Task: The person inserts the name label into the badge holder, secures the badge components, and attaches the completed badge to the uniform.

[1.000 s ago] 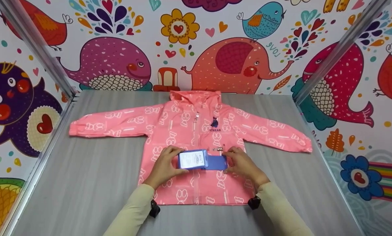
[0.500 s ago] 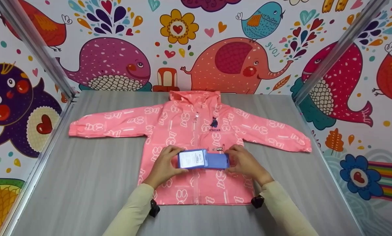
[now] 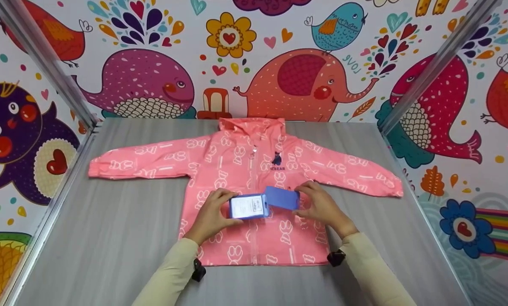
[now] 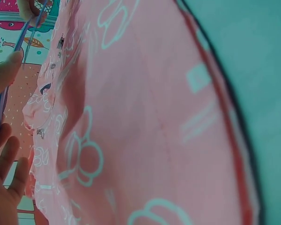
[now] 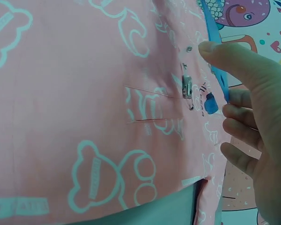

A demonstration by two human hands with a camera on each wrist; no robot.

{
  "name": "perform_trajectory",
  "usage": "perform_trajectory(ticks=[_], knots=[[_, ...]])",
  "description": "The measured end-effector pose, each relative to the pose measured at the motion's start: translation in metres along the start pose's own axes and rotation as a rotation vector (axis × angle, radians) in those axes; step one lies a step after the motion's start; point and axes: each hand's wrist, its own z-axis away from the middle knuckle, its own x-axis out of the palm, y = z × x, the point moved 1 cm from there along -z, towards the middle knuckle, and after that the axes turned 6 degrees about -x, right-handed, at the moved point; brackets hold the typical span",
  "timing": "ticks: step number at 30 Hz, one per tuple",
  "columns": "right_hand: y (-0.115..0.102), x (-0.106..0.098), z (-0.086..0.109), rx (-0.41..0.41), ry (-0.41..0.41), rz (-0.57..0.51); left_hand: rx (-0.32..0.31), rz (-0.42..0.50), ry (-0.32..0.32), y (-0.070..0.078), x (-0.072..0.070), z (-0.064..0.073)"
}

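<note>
"Blue card case (image 3: 266, 212): where is it located, and how is it gripped?"

"It is held above the middle of the pink jacket (image 3: 245, 236), over the front zip. Its left end is gripped by the left hand (image 3: 211, 216), with the thumb at the lower edge and the fingers at the upper edge. A blue panel (image 3: 284, 198) is pinched at its right end by the right hand (image 3: 322, 207). Each hand is spread across the short side of its piece."

"Are the two pieces joined?"

"The panel is tilted relative to the case. Whether their adjoining ends are touching cannot be determined."

"Which markings are legible?"

"Lettering (image 3: 279, 168) ending in 'BEAR' is printed on the jacket chest, below a dark emblem (image 3: 276, 158). The print on the white card (image 3: 246, 207) is too small to be read. 'LOVE' is shown mirrored on the wall (image 3: 275, 25)."

"Which edges are to be noted?"

"The jacket is laid flat on the grey table (image 3: 122, 221). Table surface is exposed below both sleeves and the hem. Both cuffs are positioned near the metal side rails (image 3: 45, 221)."
</note>
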Motion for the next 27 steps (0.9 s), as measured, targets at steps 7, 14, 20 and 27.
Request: perform_trajectory(ticks=[7, 14, 20, 27], knots=[[0.0, -0.006, -0.001, 0.005, 0.038, 0.015, 0.008, -0.003, -0.003, -0.003, -0.003, 0.001], [0.0, -0.008, -0.001, 0.021, 0.068, 0.017, 0.005, -0.01, -0.011, -0.003, -0.007, 0.002], [-0.004, -0.008, 0.001, -0.009, 0.063, -0.007, 0.029, -0.022, 0.002, -0.005, -0.009, 0.001], [-0.013, -0.007, 0.001, -0.091, 0.037, -0.004, 0.01, -0.018, -0.013, -0.005, -0.011, 0.001]])
